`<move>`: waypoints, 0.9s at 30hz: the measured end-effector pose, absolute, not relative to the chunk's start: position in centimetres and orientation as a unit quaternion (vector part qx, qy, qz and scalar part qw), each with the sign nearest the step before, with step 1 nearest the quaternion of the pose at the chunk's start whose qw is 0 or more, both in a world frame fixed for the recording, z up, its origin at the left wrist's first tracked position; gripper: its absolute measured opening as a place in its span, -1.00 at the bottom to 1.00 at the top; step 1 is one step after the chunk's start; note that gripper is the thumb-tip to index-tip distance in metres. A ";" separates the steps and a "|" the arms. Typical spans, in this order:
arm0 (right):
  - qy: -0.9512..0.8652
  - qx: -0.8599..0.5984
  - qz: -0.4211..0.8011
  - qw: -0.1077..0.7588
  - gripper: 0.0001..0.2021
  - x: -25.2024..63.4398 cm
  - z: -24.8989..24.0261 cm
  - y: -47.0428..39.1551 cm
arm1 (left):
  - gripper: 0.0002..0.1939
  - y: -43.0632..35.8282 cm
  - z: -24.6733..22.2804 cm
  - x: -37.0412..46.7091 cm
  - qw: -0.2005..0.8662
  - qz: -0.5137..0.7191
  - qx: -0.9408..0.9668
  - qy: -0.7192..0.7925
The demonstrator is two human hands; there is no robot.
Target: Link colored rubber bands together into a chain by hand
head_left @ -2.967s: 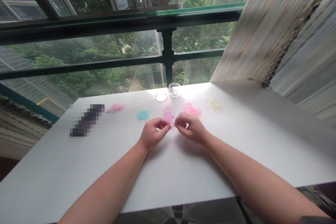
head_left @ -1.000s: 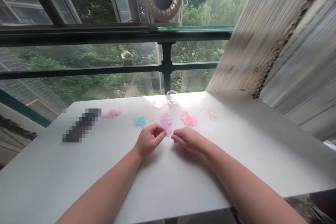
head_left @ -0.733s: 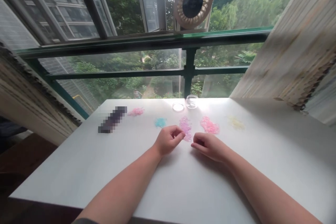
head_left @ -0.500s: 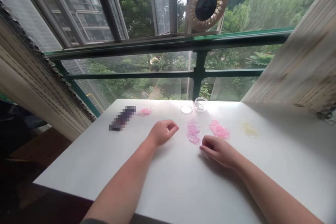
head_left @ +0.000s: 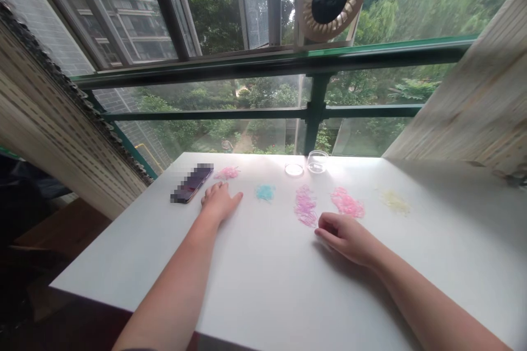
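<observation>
Five small heaps of thin, band-like bits lie on the white tabletop (head_left: 263, 274), with the purple heap (head_left: 305, 205) in the middle. Left of the purple heap comes the blue heap (head_left: 264, 192), then, farther left, the pale pink heap (head_left: 228, 173). Right of the purple heap sits the bright pink heap (head_left: 348, 203), then the yellow heap (head_left: 395, 201).

Both hands are well apart. Well left of the purple heap, the left hand (head_left: 220, 200) stretches out palm down, fingers spread, near the pale pink heap and a dark, partly pixelated phone (head_left: 195, 184); I cannot tell whether it touches either. Just beside the purple heap's near right end, the right hand (head_left: 341, 233) curls loosely; whether it pinches anything, I cannot tell. Behind the purple heap stand a flat clear lid (head_left: 294, 169) and a clear round container (head_left: 318, 162).
</observation>
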State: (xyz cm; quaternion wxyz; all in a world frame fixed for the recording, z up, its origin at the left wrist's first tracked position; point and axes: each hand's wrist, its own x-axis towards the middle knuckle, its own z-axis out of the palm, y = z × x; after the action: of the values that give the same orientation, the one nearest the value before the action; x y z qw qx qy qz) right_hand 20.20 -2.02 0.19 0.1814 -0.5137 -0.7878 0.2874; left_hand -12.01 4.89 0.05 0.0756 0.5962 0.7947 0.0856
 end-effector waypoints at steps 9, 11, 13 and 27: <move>-0.783 -0.519 0.290 0.184 -0.80 20.1 0.4 -2.2 | -0.32 4.7 0.1 -11.3 0.063 0.110 0.637 0.760; -0.782 -0.517 0.292 0.188 -0.80 20.1 0.4 -2.2 | -0.33 4.6 0.1 -11.0 0.061 0.127 0.652 0.745; -0.783 -0.515 0.292 0.191 -0.81 20.0 0.4 -2.2 | -0.33 4.6 0.1 -10.8 0.055 0.139 0.661 0.736; -0.790 -0.511 0.281 0.188 -0.81 20.0 0.0 -2.1 | -0.39 4.6 -0.2 -11.3 0.072 0.127 0.648 0.748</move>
State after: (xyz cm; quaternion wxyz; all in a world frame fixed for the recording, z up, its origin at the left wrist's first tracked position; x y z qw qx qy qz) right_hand 20.05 -2.11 0.04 0.1884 -0.5113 -0.7899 0.2811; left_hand -11.33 4.58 -0.21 0.0722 0.6479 0.7477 0.1266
